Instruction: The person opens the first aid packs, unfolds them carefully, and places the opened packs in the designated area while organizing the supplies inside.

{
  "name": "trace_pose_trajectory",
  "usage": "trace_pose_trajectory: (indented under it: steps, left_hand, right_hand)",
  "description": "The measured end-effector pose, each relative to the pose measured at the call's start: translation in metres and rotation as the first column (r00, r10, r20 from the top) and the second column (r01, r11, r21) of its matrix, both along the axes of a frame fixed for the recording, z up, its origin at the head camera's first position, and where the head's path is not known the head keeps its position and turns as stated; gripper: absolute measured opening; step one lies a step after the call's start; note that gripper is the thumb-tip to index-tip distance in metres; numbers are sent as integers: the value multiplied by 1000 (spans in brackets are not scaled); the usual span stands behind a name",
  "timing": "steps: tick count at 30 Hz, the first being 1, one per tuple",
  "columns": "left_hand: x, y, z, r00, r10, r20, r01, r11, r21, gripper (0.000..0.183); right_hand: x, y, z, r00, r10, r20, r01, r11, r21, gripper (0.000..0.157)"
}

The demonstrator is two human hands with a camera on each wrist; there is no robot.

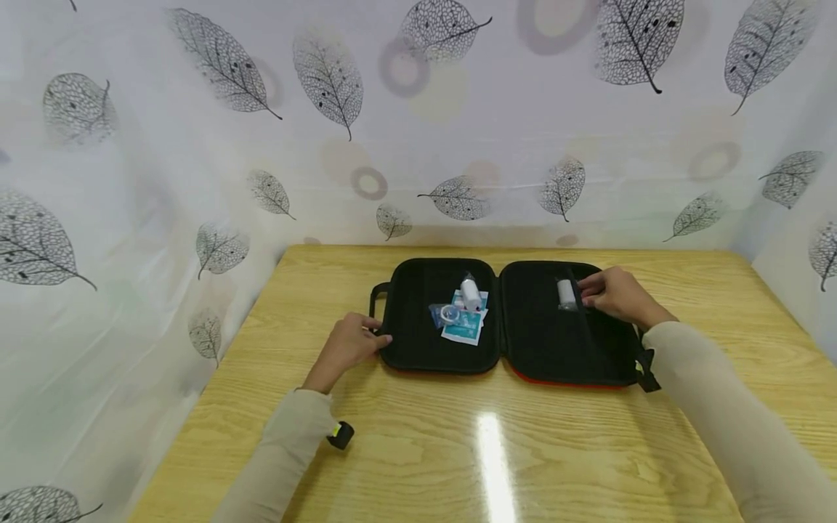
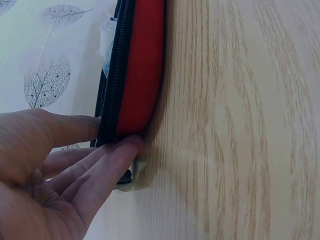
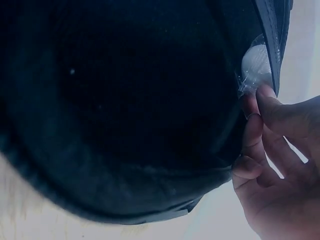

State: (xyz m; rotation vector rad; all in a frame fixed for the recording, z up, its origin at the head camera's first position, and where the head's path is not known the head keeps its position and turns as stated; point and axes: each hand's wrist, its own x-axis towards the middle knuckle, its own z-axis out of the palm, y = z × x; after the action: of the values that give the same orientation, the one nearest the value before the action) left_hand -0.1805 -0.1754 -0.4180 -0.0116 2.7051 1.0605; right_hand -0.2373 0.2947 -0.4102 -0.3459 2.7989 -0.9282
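Note:
A black-lined zip case [image 1: 412, 298] lies unfolded on the table, its outer shell red [image 2: 143, 65]. My left hand [image 1: 346, 347] grips the left half's near-left rim, thumb on the rim and fingers beneath. Over the right half, my right hand [image 1: 617, 294] pinches the end of a white roll [image 3: 256, 62] in clear plastic, tucked behind a black strap [image 1: 582, 309]. In the left half lie another wrapped white roll [image 1: 470, 294], blue-and-white packets [image 1: 463, 329] and a small clear packet with a white ring [image 1: 449, 314].
The wooden table [image 1: 418, 443] extends around the case. A black carry handle [image 1: 377, 294] sticks out from its left side. Behind and to the sides hangs a white leaf-patterned sheet [image 1: 366, 160].

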Motion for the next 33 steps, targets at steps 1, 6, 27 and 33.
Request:
trace_pose_trajectory:
  steps: [1,6,27,33]
  left_hand:
    - [0,0,0,1000,0,2,0,1000,0,43]
    - [0,0,0,1000,-4,9,4,1000,0,43]
    - [-1,-1,0,1000,-9,1,9,1000,-4,43]
    - [0,0,1,1000,-11,-1,11,1000,-5,43]
  right_hand:
    - [0,0,0,1000,2,1,-2,1000,6,36]
    - [0,3,5,1000,-1,11,1,1000,13,35]
    - [-6,-43,28,987,115,-114,-113,993,27,44]
    - [-8,-70,30,985,155,-72,-154,988,14,48]
